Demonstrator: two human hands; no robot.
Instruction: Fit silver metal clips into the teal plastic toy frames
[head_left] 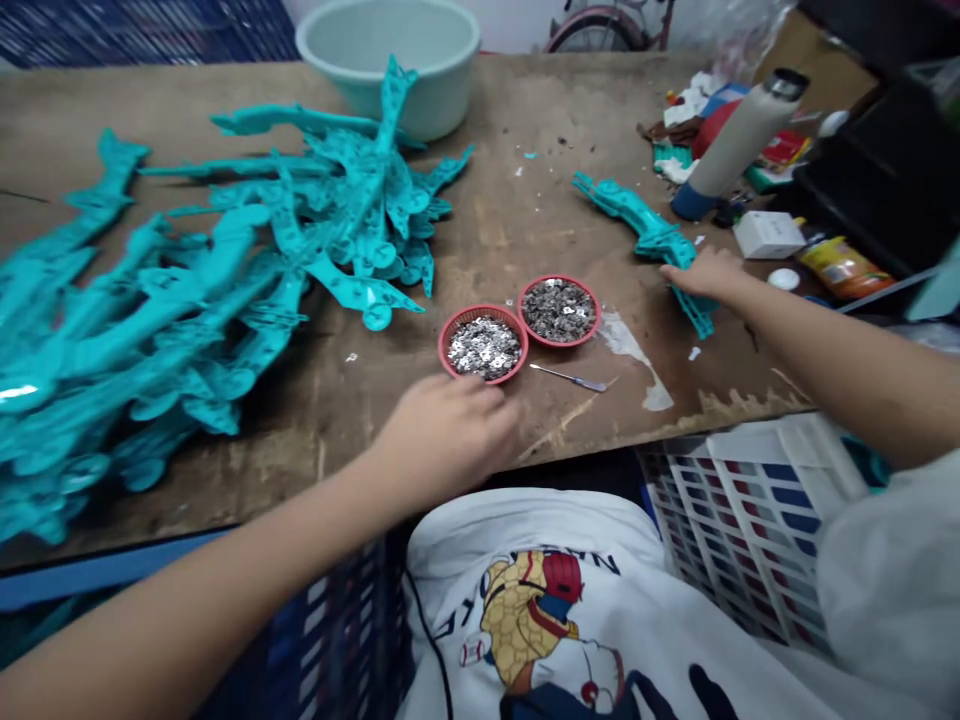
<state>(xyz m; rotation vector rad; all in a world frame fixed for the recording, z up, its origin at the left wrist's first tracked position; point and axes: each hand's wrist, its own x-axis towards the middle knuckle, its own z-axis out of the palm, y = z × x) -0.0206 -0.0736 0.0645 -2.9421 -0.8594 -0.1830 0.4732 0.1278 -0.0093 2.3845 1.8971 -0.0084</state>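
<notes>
My right hand [709, 275] is closed around the lower end of a long teal plastic part [637, 218] lying slantwise on the table at the right. My left hand [457, 425], slightly blurred, is at the near rim of a round red basket [484, 312] full of small shiny metal pieces [484, 347]. Its fingers are curled together, and whatever they may hold is hidden. Touching that basket is a second red basket [561, 343] of darker small metal pieces [559, 308]. A small screwdriver [570, 378] lies just in front of the baskets.
A large heap of similar teal parts [225, 260] covers the table's left side. Behind it stands a pale green basin [390, 90]. A bottle [742, 145], a small white box [769, 235] and clutter are at the right. A white crate [757, 500] sits below the table's front edge.
</notes>
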